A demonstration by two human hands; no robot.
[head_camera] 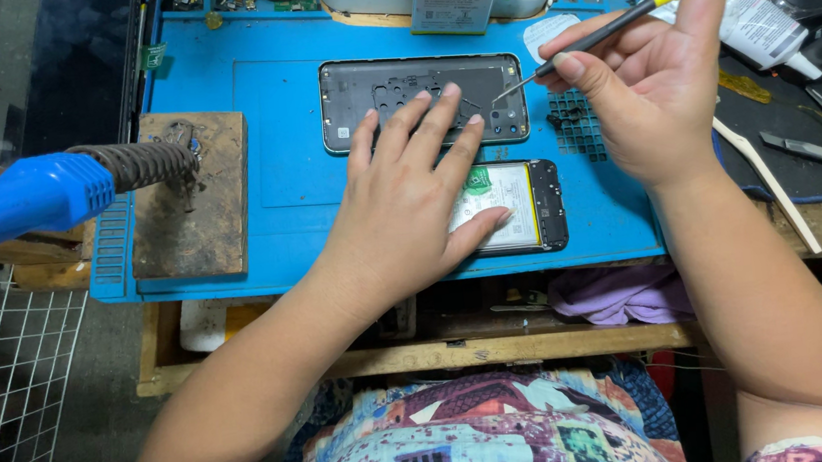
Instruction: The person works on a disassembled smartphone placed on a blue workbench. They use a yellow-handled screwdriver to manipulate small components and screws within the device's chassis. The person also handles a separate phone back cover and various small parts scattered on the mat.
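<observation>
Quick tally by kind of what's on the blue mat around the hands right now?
Phone back covers: 1, dark phone back cover under the left hand
Opened phones: 1, opened phone
Screwdrivers: 1, screwdriver in the right hand
Wooden blocks: 1, wooden block
Soldering irons: 1, blue-handled soldering iron
Total: 5

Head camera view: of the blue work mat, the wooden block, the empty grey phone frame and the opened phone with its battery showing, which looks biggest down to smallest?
1. blue work mat
2. wooden block
3. grey phone frame
4. opened phone, though the left hand covers part of it, so its place against the frame is unsure.
</observation>
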